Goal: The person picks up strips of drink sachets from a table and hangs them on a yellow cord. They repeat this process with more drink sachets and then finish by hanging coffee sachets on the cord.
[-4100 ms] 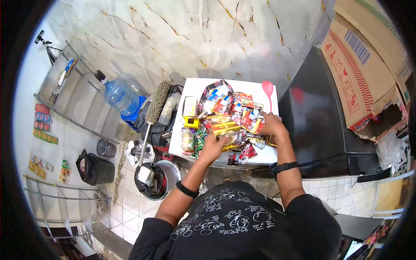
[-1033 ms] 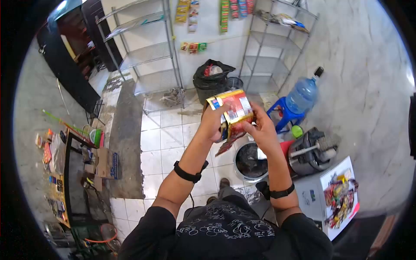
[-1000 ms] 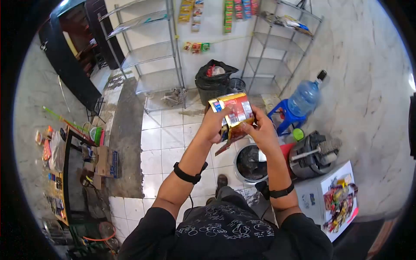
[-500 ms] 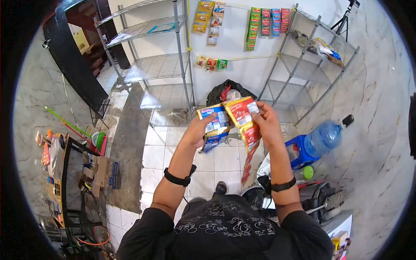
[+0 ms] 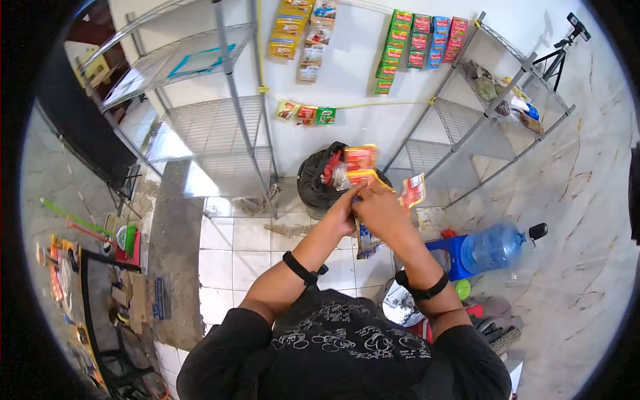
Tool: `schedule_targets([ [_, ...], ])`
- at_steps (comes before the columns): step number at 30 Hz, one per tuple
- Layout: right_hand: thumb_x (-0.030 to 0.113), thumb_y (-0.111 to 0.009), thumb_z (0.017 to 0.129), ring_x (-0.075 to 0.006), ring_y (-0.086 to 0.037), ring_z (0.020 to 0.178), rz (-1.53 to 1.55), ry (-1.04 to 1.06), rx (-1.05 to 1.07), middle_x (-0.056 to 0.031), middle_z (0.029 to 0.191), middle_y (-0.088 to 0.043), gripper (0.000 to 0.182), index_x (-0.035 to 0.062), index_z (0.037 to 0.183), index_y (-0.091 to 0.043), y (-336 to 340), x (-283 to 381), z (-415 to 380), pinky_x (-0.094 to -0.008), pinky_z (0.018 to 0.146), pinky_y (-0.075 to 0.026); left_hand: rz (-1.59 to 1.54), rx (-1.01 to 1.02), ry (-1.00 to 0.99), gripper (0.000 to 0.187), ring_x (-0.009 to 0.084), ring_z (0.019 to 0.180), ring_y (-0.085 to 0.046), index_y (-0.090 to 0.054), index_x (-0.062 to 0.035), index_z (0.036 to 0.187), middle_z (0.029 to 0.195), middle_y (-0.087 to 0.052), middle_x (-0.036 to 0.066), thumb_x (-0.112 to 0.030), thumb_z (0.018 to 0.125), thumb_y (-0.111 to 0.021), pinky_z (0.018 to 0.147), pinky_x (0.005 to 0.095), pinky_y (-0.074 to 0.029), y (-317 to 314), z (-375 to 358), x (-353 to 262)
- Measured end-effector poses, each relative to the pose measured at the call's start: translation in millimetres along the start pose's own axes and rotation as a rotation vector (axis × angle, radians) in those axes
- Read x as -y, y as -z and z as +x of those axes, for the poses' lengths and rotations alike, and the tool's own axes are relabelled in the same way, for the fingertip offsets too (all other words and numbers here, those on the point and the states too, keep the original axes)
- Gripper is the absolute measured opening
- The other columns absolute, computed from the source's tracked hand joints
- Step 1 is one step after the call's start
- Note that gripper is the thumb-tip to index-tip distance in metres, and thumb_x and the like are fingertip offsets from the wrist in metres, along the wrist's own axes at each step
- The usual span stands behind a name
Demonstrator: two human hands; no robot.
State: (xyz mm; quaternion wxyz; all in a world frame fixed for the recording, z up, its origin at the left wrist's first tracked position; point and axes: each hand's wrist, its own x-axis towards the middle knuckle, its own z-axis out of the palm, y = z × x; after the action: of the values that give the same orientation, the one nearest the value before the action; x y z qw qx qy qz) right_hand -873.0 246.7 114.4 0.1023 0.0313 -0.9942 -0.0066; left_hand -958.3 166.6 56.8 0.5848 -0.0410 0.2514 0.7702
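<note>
Both hands meet in front of me over the sachet strips. My left hand (image 5: 343, 212) is closed, its fingers partly covered by the other hand. Lying across it, my right hand (image 5: 383, 212) has curled fingers pressed on the red sachet strip (image 5: 360, 159). That red and yellow strip sticks up beyond the fingers, slightly blurred, and a red sachet end (image 5: 413, 191) shows to the right. Beneath the hands hangs the blue sachet strip (image 5: 367, 245), mostly hidden. Which strip each finger grips is hard to make out.
Behind the hands stands a black bag-lined bin (image 5: 313, 190). Wire shelves rise at left (image 5: 213, 113) and right (image 5: 457, 127). More sachet strips (image 5: 393, 50) hang on the wall. A blue water jug (image 5: 493, 248) lies at right; a cluttered table (image 5: 87, 287) stands at left.
My hands have come together from apart, the right moving left onto the left. The red strip now points upward, and the blue strip is largely covered. The camera view has shifted.
</note>
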Motion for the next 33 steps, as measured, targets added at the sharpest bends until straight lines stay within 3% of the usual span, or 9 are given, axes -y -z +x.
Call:
schedule_targets([
  [4,0.004,-0.061,0.070,-0.0311,-0.059,0.093,0.066,0.013,-0.014,-0.0134,0.101,-0.059,0.021,0.0025,0.091,-0.062,1,-25,45,-0.0408,0.076,-0.051,0.116,0.101,-0.114,0.032,0.0232,0.092,-0.063,-0.055,-0.0049,0.118,0.105,-0.062,0.013,-0.020,0.089,-0.056,0.080,0.0351,-0.053,0,66,-64],
  [8,0.000,-0.061,0.079,-0.0271,-0.063,0.083,0.799,-0.284,-0.178,-0.0162,0.098,-0.060,0.018,-0.0010,0.097,-0.058,32,-71,87,-0.0336,0.072,-0.050,0.353,0.144,-0.308,0.030,0.0211,0.092,-0.063,-0.053,-0.0012,0.117,0.105,-0.062,0.012,-0.011,0.089,-0.058,0.081,0.0339,-0.053,-34,96,-120],
  [10,0.004,-0.062,0.081,-0.0261,-0.062,0.078,0.625,-0.543,-0.610,-0.0154,0.094,-0.059,0.022,-0.0037,0.101,-0.055,17,-102,105,-0.0323,0.067,-0.051,0.481,0.125,-0.388,0.029,0.0186,0.094,-0.062,-0.052,-0.0010,0.117,0.107,-0.061,0.011,-0.009,0.090,-0.057,0.081,0.0334,-0.053,-50,106,-141],
  [12,0.006,-0.066,0.081,-0.0189,-0.060,0.074,0.733,-0.576,-0.667,-0.0108,0.088,-0.059,0.027,-0.0033,0.103,-0.054,2,-134,131,-0.0304,0.067,-0.051,0.797,0.093,-0.581,0.028,0.0168,0.094,-0.061,-0.053,-0.0004,0.116,0.107,-0.062,0.009,-0.011,0.091,-0.058,0.080,0.0316,-0.051,-64,120,-163],
  [14,0.008,-0.070,0.079,-0.0139,-0.057,0.074,1.118,-0.466,-0.487,-0.0055,0.081,-0.059,0.031,-0.0029,0.104,-0.055,-4,-158,156,-0.0286,0.067,-0.050,1.151,0.068,-0.710,0.026,0.0168,0.095,-0.061,-0.058,0.0014,0.111,0.104,-0.065,0.008,-0.015,0.090,-0.060,0.080,0.0304,-0.048,-80,124,-185],
  [17,0.007,-0.074,0.075,-0.0109,-0.056,0.074,1.126,-0.417,-0.527,-0.0019,0.075,-0.057,0.028,0.0001,0.095,-0.056,-15,-187,198,-0.0268,0.070,-0.049,1.412,-0.034,-0.835,0.024,0.0199,0.095,-0.062,-0.060,0.0003,0.108,0.101,-0.066,0.011,-0.014,0.088,-0.061,0.081,0.0328,-0.047,-92,138,-210],
  [19,0.006,-0.075,0.074,-0.0122,-0.058,0.076,1.068,-0.398,-0.603,-0.0042,0.077,-0.059,0.026,0.0016,0.088,-0.053,-18,-203,224,-0.0266,0.072,-0.049,1.539,-0.020,-1.230,0.023,0.0231,0.093,-0.063,-0.061,-0.0004,0.106,0.100,-0.065,0.013,-0.012,0.086,-0.062,0.081,0.0345,-0.048,-101,148,-224],
  [28,0.015,-0.074,0.076,-0.0201,-0.059,0.082,1.089,0.089,-0.232,-0.0129,0.085,-0.063,0.030,-0.0018,0.093,-0.056,5,-274,279,-0.0315,0.076,-0.047,1.192,-0.258,-1.341,0.023,0.0136,0.084,-0.061,-0.059,0.0024,0.106,0.096,-0.066,0.008,-0.011,0.088,-0.062,0.076,0.0303,-0.049,-137,188,-271],
  [33,0.010,-0.072,0.066,-0.0297,-0.057,0.078,0.508,0.273,-0.373,-0.0120,0.083,-0.057,0.030,0.0022,0.092,-0.058,9,-291,274,-0.0377,0.068,-0.048,1.049,-0.666,-1.381,0.021,0.0125,0.079,-0.059,-0.061,0.0025,0.104,0.093,-0.065,0.007,-0.012,0.088,-0.062,0.070,0.0288,-0.047,-135,209,-285],
])
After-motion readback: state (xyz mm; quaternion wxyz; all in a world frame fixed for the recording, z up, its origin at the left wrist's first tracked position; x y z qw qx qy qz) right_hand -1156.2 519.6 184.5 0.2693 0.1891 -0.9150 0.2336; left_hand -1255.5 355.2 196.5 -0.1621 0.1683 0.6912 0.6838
